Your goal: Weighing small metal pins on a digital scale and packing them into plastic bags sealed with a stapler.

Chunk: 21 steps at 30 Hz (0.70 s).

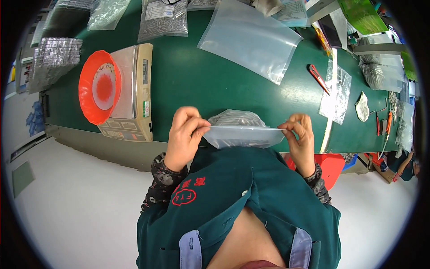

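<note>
A clear plastic bag (242, 136) with grey metal parts inside stands at the near edge of the green table, close to my body. My left hand (184, 134) pinches the left corner of its top edge between thumb and fingers. At the right corner, my right hand (300, 136) pinches the same edge, so the edge is stretched straight between both hands. What exactly the parts in the bag are, I cannot make out.
To the left, a red plastic bowl (85, 94) rests on a weighing scale (127, 80). A flat clear bag (251, 38) lies farther back, near a filled bag of screws (168, 22). A red box cutter (319, 80) lies at right, beside a small clear bag (342, 92).
</note>
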Motion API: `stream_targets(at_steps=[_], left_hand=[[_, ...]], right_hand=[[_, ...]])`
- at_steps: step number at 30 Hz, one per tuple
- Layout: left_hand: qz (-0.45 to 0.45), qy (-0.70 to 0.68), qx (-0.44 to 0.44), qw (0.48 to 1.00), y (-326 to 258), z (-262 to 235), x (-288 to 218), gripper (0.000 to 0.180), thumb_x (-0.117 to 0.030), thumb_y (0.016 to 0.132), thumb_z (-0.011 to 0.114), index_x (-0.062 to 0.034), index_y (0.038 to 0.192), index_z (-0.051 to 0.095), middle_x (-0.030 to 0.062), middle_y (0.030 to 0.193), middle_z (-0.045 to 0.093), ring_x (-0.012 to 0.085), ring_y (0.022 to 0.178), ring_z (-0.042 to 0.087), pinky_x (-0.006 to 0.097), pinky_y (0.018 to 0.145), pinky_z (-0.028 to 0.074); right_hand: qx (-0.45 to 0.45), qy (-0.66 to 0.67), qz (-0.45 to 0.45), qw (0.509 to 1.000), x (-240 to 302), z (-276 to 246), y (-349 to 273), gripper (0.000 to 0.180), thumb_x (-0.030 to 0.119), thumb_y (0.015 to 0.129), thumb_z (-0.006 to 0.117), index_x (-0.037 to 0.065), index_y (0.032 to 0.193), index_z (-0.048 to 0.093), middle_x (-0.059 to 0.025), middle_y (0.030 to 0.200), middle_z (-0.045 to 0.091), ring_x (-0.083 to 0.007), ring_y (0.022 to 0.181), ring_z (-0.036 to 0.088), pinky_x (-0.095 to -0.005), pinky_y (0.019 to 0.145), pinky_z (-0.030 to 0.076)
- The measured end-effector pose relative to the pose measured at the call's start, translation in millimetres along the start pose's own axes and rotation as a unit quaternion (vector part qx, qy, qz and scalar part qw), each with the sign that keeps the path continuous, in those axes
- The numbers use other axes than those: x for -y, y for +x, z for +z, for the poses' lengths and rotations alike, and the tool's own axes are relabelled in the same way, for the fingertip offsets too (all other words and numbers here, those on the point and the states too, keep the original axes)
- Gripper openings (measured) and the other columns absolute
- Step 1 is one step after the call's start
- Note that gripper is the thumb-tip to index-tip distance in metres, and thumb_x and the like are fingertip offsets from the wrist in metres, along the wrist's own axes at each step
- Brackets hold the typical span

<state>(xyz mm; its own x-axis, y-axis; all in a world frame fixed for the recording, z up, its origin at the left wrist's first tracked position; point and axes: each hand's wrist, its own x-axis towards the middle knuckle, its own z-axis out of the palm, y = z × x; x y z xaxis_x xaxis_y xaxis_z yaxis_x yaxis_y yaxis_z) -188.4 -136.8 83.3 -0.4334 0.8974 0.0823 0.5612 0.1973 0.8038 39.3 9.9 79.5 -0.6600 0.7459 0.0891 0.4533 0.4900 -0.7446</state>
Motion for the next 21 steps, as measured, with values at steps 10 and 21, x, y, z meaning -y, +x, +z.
stream_targets(at_steps=[10, 21], left_hand=[[-0.249, -0.324, 0.077, 0.910, -1, -7, 10, 0.005, 0.000, 0.081, 0.054, -0.0030, 0.083, 0.051, 0.0004, 0.075, 0.054, 0.0038, 0.071, 0.047, 0.020, 0.066, 0.039], [-0.267, -0.251, 0.114, 0.923, 0, -2, 2, 0.017, 0.001, 0.082, 0.042, 0.0016, 0.086, 0.059, 0.0032, 0.083, 0.059, 0.0093, 0.076, 0.051, 0.022, 0.071, 0.041]], right_hand=[[0.014, 0.433, 0.238, 0.869, -9, 13, -12, 0.006, -0.001, 0.083, 0.050, 0.000, 0.078, 0.053, 0.0002, 0.078, 0.050, -0.0067, 0.076, 0.046, -0.0208, 0.067, 0.038], [0.067, 0.281, 0.183, 0.940, -2, 7, -11, 0.021, -0.004, 0.083, 0.045, -0.003, 0.098, 0.059, -0.0024, 0.079, 0.049, -0.0104, 0.076, 0.045, -0.0209, 0.071, 0.036]])
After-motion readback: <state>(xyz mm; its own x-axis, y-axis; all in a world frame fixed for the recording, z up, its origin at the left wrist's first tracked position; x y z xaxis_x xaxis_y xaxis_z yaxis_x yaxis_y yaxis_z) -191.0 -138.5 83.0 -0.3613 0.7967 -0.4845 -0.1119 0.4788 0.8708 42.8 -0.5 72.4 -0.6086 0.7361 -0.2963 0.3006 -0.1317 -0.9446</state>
